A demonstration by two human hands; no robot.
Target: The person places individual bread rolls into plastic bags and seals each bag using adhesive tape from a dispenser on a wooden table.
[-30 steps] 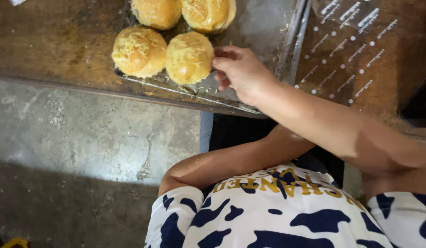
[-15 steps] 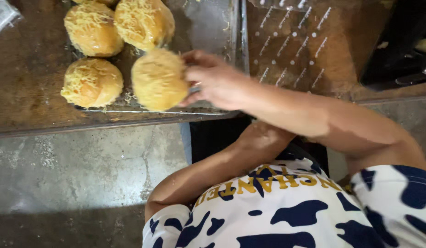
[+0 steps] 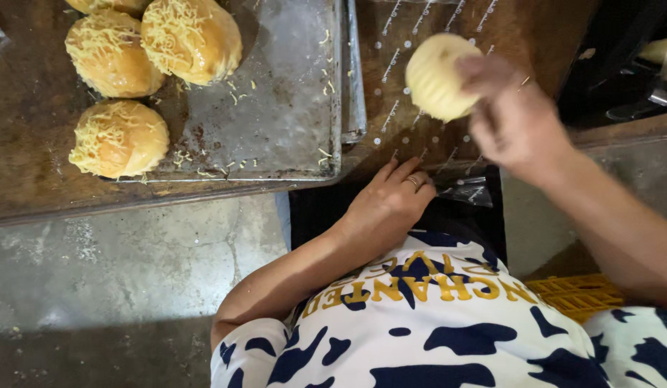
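Observation:
My right hand is shut on a round golden bun, held bottom side up over a stack of clear plastic bags with white print. The hand is blurred. My left hand, with a ring on one finger, rests fingers down on the near edge of those bags at the table's edge. To the left lies a metal baking tray with cheese-topped buns: one at the near left and two behind it.
The tray and bags lie on a worn brown table. Grated cheese crumbs are scattered on the tray. Below the table is a grey concrete floor. A yellow crate sits low at the right, and dark equipment at the upper right.
My right hand lifted the near bun off the tray and carried it right, over the plastic bags, turning it over. My left hand came up to the bags' edge.

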